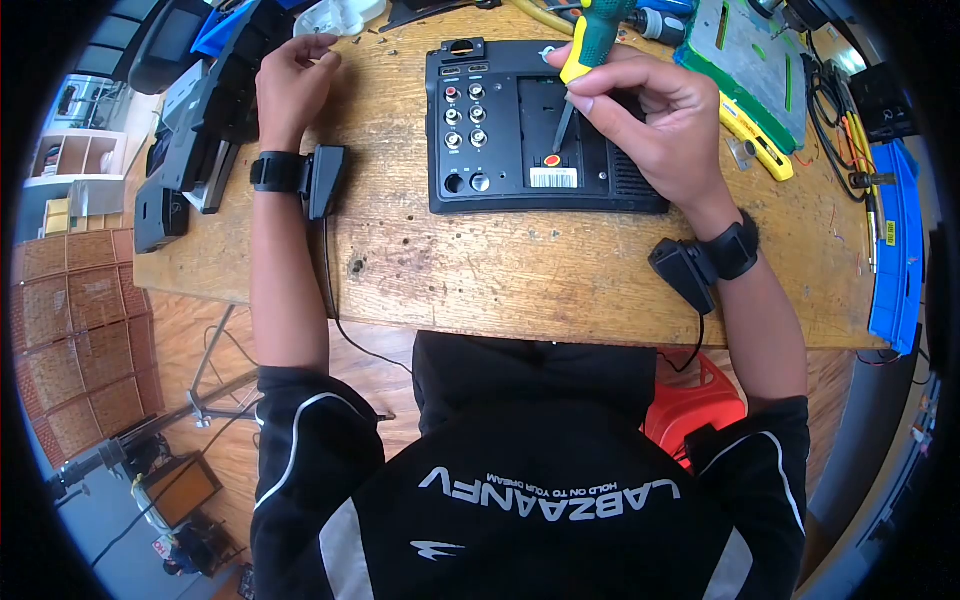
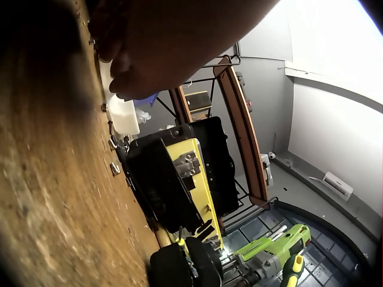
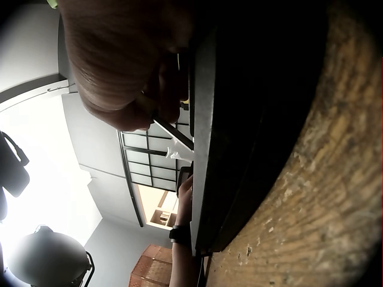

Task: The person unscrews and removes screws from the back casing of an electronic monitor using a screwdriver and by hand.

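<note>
A black electronic device (image 1: 502, 194) with rows of round metal sockets (image 1: 453, 115) lies flat on the wooden table, its recessed panel facing up. My right hand (image 1: 665, 120) pinches a screwdriver (image 1: 598, 48) with a green and yellow handle between thumb and fingers. Its shaft slants down into the recess, the tip beside a red-and-yellow round sticker (image 1: 552, 161) above a barcode label (image 1: 553, 178). From the right wrist view, the shaft (image 3: 172, 131) meets the device's top. My left hand (image 1: 295, 88) rests on the table left of the device, fingers loosely curled, holding nothing.
Black equipment (image 1: 215, 110) is stacked at the left. Loose screws (image 2: 115, 168) lie near a white tray (image 1: 340, 16) at the back. A yellow cutter knife (image 1: 757, 140), a green-edged board (image 1: 745, 60) and a blue bin (image 1: 900, 250) occupy the right side.
</note>
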A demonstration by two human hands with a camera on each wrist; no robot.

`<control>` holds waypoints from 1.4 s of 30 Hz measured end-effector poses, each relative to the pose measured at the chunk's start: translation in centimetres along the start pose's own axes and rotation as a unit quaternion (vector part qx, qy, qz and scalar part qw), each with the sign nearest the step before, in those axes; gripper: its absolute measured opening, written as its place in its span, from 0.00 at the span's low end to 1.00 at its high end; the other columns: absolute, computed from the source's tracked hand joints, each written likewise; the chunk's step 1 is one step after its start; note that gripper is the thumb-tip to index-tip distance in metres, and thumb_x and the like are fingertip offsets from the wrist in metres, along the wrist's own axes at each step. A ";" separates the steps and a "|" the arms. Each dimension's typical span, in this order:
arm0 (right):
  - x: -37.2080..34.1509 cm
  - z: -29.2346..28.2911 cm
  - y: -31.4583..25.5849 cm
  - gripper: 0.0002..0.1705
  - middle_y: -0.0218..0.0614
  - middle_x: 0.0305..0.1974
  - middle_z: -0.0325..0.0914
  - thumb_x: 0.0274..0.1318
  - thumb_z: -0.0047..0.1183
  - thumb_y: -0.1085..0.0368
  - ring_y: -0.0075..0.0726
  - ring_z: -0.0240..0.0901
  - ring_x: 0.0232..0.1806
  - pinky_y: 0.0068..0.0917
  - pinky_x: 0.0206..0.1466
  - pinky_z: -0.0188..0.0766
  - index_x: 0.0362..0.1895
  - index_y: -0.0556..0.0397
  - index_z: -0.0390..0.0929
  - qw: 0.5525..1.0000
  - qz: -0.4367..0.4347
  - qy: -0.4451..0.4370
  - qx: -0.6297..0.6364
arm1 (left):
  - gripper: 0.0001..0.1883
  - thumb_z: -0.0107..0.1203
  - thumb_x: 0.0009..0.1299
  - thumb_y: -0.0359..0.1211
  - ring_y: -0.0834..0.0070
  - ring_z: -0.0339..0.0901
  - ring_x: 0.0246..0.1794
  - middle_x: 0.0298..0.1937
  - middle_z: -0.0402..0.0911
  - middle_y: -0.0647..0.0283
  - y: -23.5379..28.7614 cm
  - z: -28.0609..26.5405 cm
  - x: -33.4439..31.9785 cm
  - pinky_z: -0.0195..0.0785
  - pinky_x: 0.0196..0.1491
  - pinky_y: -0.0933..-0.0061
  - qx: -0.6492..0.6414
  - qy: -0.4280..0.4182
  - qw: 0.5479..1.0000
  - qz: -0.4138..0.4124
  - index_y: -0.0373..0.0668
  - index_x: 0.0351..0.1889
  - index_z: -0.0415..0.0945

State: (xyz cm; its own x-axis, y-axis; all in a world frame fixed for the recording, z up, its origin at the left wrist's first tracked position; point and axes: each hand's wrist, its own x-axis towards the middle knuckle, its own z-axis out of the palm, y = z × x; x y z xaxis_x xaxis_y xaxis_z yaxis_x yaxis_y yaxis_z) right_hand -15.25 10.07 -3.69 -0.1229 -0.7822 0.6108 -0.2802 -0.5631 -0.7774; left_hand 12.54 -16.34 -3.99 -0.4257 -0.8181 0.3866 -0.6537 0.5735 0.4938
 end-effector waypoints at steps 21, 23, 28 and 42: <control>0.0 0.0 -0.1 0.09 0.44 0.49 0.88 0.58 0.62 0.77 0.28 0.85 0.47 0.23 0.54 0.82 0.43 0.59 0.89 1.000 0.004 -0.001 0.001 | 0.20 0.62 0.76 0.41 0.68 0.81 0.50 0.59 0.79 0.58 -0.7 1.8 0.0 0.76 0.55 0.67 0.016 -0.090 0.987 0.129 0.54 0.65 0.81; 0.0 0.0 -0.1 0.09 0.44 0.49 0.88 0.58 0.62 0.77 0.28 0.85 0.47 0.23 0.54 0.82 0.43 0.59 0.89 1.000 0.001 -0.001 0.003 | 0.20 0.62 0.76 0.41 0.67 0.80 0.51 0.59 0.78 0.57 -0.8 1.9 0.1 0.76 0.55 0.66 0.020 -0.087 0.985 0.146 0.54 0.65 0.81; 0.0 0.1 -0.2 0.09 0.44 0.49 0.88 0.58 0.62 0.77 0.28 0.85 0.47 0.24 0.54 0.82 0.43 0.59 0.89 1.000 0.002 0.001 0.005 | 0.20 0.62 0.75 0.41 0.65 0.80 0.50 0.60 0.78 0.57 -0.6 1.7 0.0 0.75 0.55 0.65 0.046 -0.088 0.982 0.161 0.54 0.65 0.81; 0.1 -0.1 0.0 0.10 0.45 0.48 0.88 0.58 0.62 0.77 0.29 0.86 0.48 0.23 0.54 0.82 0.44 0.58 0.89 1.000 -0.016 0.011 -0.005 | 0.16 0.65 0.72 0.38 0.67 0.83 0.54 0.51 0.86 0.60 2.0 1.0 -0.5 0.74 0.58 0.65 -0.009 -0.118 0.977 0.177 0.44 0.54 0.87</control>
State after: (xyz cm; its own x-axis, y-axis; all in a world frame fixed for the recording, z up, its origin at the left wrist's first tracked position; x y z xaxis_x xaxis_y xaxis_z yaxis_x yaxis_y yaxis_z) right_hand -15.35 10.07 -3.62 -0.1341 -0.7572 0.6392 -0.2936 -0.5857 -0.7554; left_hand 10.81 -14.79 -4.02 -0.7569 -0.5540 0.3465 -0.4286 0.8212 0.3767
